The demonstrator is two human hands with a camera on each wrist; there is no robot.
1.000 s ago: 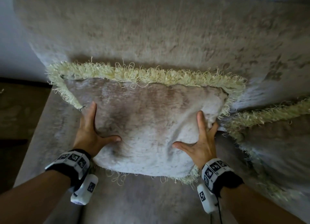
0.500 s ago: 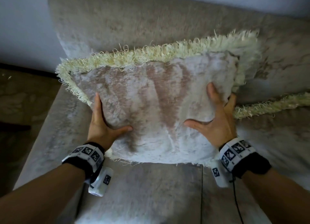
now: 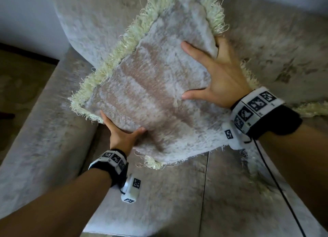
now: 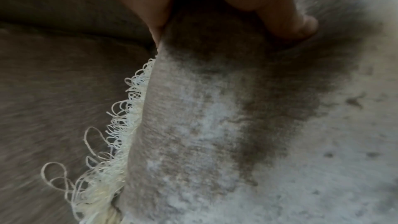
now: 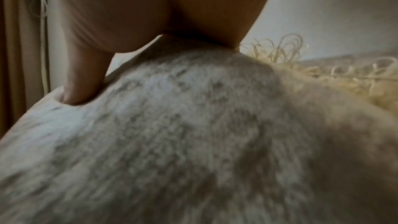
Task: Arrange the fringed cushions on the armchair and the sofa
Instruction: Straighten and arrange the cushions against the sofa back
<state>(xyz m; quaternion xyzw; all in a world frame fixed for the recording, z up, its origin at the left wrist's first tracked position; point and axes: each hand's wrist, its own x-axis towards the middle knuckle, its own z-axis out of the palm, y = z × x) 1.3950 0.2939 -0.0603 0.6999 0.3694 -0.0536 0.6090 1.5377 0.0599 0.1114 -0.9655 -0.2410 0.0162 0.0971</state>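
A grey-beige fringed cushion (image 3: 152, 98) with a cream fringe hangs tilted in the air above the sofa seat (image 3: 177, 192), one corner pointing up. My left hand (image 3: 120, 132) grips its lower left edge, thumb on the front and fingers behind. My right hand (image 3: 218, 77) holds the upper right edge, with index and thumb spread on the front and the other fingers round the rim. In the left wrist view the thumb (image 4: 290, 23) presses into the cushion (image 4: 215, 125). The right wrist view shows the thumb (image 5: 81, 83) dug into the pile of the cushion (image 5: 193, 142).
The sofa backrest (image 3: 275, 47) rises behind the cushion and the armrest (image 3: 44, 130) runs along the left. The fringe of a second cushion (image 3: 312, 109) shows at the right edge. Dark floor (image 3: 21, 80) lies beyond the armrest.
The cushion has left the backrest: both hands have lifted it and turned it, the right side rising high and the left hand dropping under the lower edge.
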